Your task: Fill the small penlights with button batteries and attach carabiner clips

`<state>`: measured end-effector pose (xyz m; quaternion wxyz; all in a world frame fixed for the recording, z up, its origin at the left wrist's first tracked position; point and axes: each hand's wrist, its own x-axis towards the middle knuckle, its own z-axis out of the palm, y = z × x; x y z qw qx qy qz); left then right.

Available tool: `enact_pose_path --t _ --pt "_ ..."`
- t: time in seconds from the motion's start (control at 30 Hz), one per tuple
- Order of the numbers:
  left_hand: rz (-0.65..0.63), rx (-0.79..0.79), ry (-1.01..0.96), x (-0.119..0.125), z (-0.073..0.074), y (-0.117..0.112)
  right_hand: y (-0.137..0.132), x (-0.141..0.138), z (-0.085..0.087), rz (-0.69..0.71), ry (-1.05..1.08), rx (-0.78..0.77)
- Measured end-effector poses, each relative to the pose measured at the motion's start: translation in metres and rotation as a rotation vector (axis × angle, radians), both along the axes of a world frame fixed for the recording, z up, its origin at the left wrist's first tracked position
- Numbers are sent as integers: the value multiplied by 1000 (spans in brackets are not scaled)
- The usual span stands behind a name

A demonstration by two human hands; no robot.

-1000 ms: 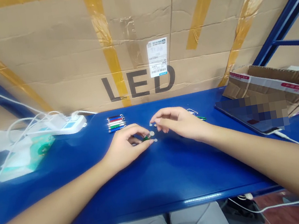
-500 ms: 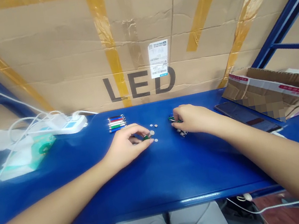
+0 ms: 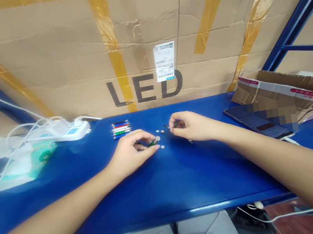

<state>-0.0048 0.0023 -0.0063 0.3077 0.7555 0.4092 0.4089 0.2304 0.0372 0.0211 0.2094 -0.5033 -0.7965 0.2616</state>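
The green cylinder [image 3: 151,144] sits at the middle of the counter [image 3: 182,184], in the left hand [image 3: 133,149], just as it was half a second ago. That hand's grip is pinched nearly closed, thumb on the near side and fingers curled over the far side, with most of the cylinder hidden.

A silver disc [image 3: 158,138] lies by the left fingertips; whether they touch is unclear. Three smaller discs [image 3: 163,147] lie around it, unmoved.

The right hand [image 3: 191,125] has changed most: half a second ago it was down on the small metal pieces [image 3: 190,141] to the right, and now it is a little left of there. Its grip is closed to a narrow pinch, with a thin dark piece [image 3: 166,126] poking out leftward toward the discs. Its other fingers curl inward, and its forearm slants in from the near right, mirroring the left one.

Farther left, a row of coloured cylinders [image 3: 122,129] lies unchanged.
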Motion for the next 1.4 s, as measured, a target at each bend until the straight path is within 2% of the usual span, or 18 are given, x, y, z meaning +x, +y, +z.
enact_pose_path --t 0.17,0.37,0.47,0.6,0.77,0.87,0.97,1.07,1.17,1.3,1.4 --pt "7 -17 -13 -1 -1 0 -1 -6 3 33 464 -273" --pt "8 -16 -1 -1 -1 0 -5 -7 7 69 760 -400" --pt "6 -28 -7 -1 -2 1 -4 -7 4 99 856 -476" --pt "0 -44 -11 -1 -1 1 -3 -8 2 85 883 -524" --pt "3 -57 -15 0 1 0 -4 -9 4 6 693 -398" --pt "8 -57 -35 0 1 1 -2 -7 2 -12 400 -275" --pt "36 -60 -59 -1 1 1 0 -5 -5 17 114 -230" --pt "50 -70 -58 -2 1 2 3 -4 -13 51 -74 -34" --pt "68 -77 -66 -3 2 4 6 -3 -17 65 -166 137" --pt "146 -73 -107 -3 4 7 9 5 -11 -5 -260 253" --pt "161 -116 -129 -3 4 9 8 15 1 -61 -377 210"
